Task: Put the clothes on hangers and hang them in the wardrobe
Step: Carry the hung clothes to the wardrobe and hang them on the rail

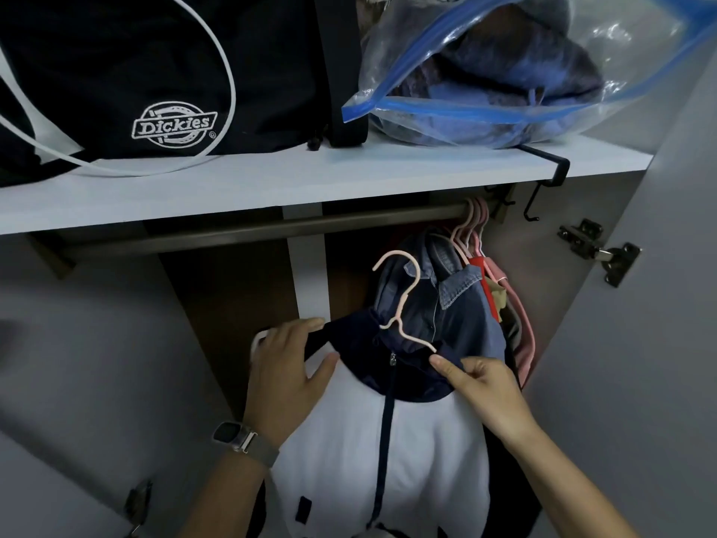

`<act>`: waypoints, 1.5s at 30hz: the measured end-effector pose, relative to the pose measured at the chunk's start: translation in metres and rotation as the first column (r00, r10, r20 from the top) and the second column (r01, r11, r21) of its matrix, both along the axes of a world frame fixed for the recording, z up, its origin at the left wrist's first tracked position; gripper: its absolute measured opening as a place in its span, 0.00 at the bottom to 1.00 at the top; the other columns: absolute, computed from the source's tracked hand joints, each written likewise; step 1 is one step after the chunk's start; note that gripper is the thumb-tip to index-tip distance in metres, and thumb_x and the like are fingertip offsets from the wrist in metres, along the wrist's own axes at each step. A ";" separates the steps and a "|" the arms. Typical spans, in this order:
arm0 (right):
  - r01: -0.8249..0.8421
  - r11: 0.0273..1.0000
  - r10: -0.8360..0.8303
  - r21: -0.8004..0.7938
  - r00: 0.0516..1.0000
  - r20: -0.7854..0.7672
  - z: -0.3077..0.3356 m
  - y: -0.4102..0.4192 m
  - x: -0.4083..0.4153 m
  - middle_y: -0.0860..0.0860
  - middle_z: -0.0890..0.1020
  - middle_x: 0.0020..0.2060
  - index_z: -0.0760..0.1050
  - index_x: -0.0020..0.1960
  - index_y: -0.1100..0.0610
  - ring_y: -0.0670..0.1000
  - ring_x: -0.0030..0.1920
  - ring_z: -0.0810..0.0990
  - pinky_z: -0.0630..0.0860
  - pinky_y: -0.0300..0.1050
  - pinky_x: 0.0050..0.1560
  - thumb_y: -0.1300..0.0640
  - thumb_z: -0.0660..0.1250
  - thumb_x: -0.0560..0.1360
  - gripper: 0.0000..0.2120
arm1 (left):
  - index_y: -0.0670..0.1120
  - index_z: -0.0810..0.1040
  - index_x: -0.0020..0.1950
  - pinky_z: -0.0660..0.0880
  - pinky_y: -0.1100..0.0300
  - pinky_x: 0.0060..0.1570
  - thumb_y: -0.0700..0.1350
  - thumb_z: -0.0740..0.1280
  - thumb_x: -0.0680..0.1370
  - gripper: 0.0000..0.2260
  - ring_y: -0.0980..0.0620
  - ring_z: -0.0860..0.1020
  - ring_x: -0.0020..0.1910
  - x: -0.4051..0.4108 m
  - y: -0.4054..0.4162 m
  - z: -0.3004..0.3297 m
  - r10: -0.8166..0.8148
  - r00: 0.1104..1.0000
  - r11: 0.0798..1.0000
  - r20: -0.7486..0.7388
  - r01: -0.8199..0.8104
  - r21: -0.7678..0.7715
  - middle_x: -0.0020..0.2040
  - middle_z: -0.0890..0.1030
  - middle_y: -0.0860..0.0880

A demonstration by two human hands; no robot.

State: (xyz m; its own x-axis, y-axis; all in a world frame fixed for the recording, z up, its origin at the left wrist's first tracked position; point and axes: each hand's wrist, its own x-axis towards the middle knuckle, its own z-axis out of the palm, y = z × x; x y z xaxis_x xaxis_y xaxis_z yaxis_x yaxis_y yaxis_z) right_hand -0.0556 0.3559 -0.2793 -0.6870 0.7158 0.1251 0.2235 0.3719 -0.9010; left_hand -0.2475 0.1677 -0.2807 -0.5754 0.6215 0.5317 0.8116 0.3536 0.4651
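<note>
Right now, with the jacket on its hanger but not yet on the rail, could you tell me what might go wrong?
1. The hanger hook is free, below the rail; both hands hold the jacket by its shoulders, so the hook may swing and miss.
2. The denim shirt hangs right behind; the hook could snag its collar.
3. The left hand and right hand grip cloth only, so the jacket might slip off the hanger while being lifted.

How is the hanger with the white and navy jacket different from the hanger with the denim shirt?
The jacket's hanger has its hook free below the rod; the denim shirt's hanger hooks over the rod. Both hands, left and right, hold the white and navy jacket at the shoulders; the denim shirt hangs untouched. Both hangers look pale pink.
</note>
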 end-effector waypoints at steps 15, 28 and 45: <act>0.165 0.983 -0.163 -0.079 0.986 0.027 0.014 0.066 -0.015 0.48 0.59 0.22 0.57 0.25 0.54 0.48 0.26 0.57 0.58 0.43 0.30 0.48 0.73 0.73 0.29 | 0.53 0.79 0.57 0.72 0.62 0.47 0.60 0.53 0.72 0.22 0.55 0.75 0.51 -0.006 0.010 -0.028 -0.112 0.992 0.941 0.052 0.123 -0.314 0.53 0.79 0.56; 0.287 0.936 -0.291 -0.206 0.957 0.010 0.034 0.123 -0.056 0.53 0.76 0.33 0.77 0.36 0.63 0.51 0.37 0.74 0.68 0.45 0.43 0.54 0.68 0.77 0.14 | 0.53 0.77 0.61 0.73 0.64 0.47 0.54 0.60 0.77 0.15 0.57 0.74 0.53 -0.013 0.022 -0.023 -0.109 0.993 0.932 0.043 0.117 -0.344 0.55 0.79 0.55; 0.343 0.938 -0.331 -0.043 0.928 0.173 0.018 0.147 -0.102 0.52 0.73 0.27 0.69 0.30 0.56 0.55 0.33 0.73 0.68 0.47 0.42 0.46 0.66 0.77 0.21 | 0.51 0.81 0.54 0.72 0.61 0.39 0.59 0.53 0.74 0.21 0.53 0.78 0.44 -0.020 0.052 -0.026 -0.142 0.989 0.932 -0.033 0.122 -0.340 0.47 0.81 0.53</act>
